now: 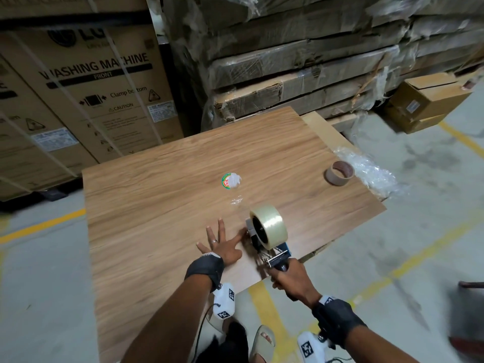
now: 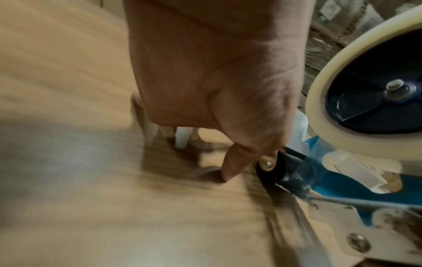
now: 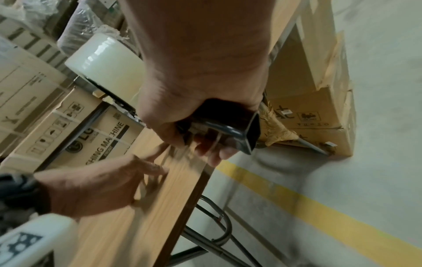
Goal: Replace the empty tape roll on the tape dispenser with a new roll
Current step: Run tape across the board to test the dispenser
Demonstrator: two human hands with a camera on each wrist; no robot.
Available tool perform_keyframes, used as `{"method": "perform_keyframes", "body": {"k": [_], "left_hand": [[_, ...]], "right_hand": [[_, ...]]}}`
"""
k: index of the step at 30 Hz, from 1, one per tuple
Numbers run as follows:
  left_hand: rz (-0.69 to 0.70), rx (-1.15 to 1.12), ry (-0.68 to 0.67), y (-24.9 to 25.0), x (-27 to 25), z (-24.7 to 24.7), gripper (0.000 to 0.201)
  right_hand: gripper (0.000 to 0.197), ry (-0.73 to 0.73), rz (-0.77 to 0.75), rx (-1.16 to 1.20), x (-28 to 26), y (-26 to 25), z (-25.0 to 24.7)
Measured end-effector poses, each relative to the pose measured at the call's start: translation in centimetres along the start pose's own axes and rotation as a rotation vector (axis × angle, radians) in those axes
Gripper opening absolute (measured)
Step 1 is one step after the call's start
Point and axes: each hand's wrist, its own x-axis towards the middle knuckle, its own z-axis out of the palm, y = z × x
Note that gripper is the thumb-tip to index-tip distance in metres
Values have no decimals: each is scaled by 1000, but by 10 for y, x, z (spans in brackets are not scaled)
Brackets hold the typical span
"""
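Right hand (image 1: 293, 280): at the table's near right edge, fingers wrapped round the black handle of the tape dispenser (image 1: 272, 254). Left hand (image 1: 222, 247): flat on the wooden table (image 1: 157, 205), fingers spread, just left of the dispenser. New roll (image 1: 269, 226): clear tape, mounted on the dispenser hub. Empty cardboard core (image 1: 339, 172): far right, beside crumpled plastic wrap (image 1: 372, 174). Round sticker (image 1: 230, 181): mid-table.

Worktop (image 1: 162, 205): wood-grain laminate, smooth, matt; new tape roll (image 1: 272, 225): glossy translucent film; empty core (image 1: 339, 173): matt brown cardboard. Tape dispenser (image 1: 275, 254): blue-painted metal frame, scuffed bare-metal plate, glossy black plastic handle.
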Motion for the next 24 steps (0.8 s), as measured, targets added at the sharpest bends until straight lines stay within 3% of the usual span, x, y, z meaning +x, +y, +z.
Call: {"method": "perform_keyframes", "body": {"k": [4, 10, 14, 24], "left_hand": [[-30, -34, 7, 3, -6, 14, 83], [-62, -52, 13, 5, -8, 14, 84], [-67, -42, 4, 6, -14, 11, 85], [-76, -34, 9, 8, -14, 11, 81]], "right_hand": [[18, 84, 2, 80, 0, -2, 2], [27, 64, -20, 66, -5, -6, 4], [16, 105, -11, 23, -3, -6, 5], [14, 79, 11, 4, 4, 6, 6]]}}
